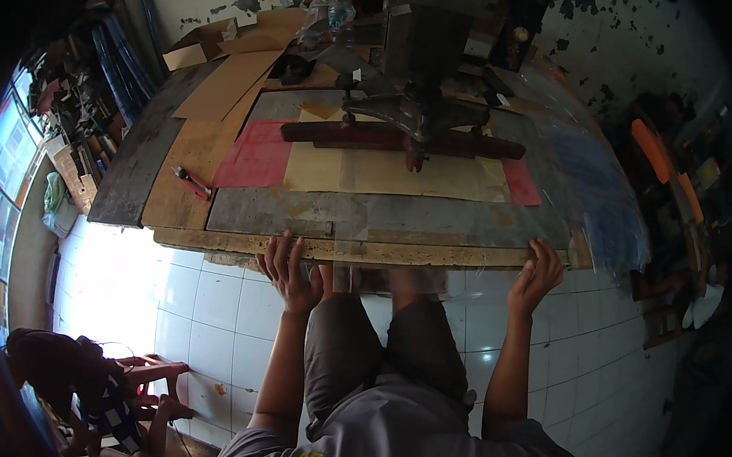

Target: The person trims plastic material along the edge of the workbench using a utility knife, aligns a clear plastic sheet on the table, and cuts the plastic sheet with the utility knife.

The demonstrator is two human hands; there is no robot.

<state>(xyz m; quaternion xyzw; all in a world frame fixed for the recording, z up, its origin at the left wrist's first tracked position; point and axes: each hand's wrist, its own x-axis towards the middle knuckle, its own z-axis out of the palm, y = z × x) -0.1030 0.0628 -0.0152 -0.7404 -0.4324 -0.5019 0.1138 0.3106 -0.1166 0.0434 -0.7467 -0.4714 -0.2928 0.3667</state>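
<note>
A press with a dark metal head (pixel 422 114) and a long dark red crossbar (pixel 328 134) stands over a grey metal plate (pixel 257 211). Under the bar lie a yellowish sheet (pixel 397 184) and red sheets (pixel 250 156). Clear plastic film (pixel 433 254) covers part of the plate and hangs over the worn wooden front edge (pixel 192 236). My left hand (pixel 288 274) rests at that edge, fingers stretched and apart, holding nothing visible. At the right end of the edge, my right hand (pixel 538 273) has its fingers bent together at the film's corner; the exact grip is hard to see.
A red cutter knife (pixel 191 181) lies on the wooden board to the left. Cardboard (pixel 230 82) and a plastic bottle (pixel 340 13) are at the back. Bluish plastic sheets (pixel 605 208) drape over the right side. Another person (pixel 102 399) sits low at the left.
</note>
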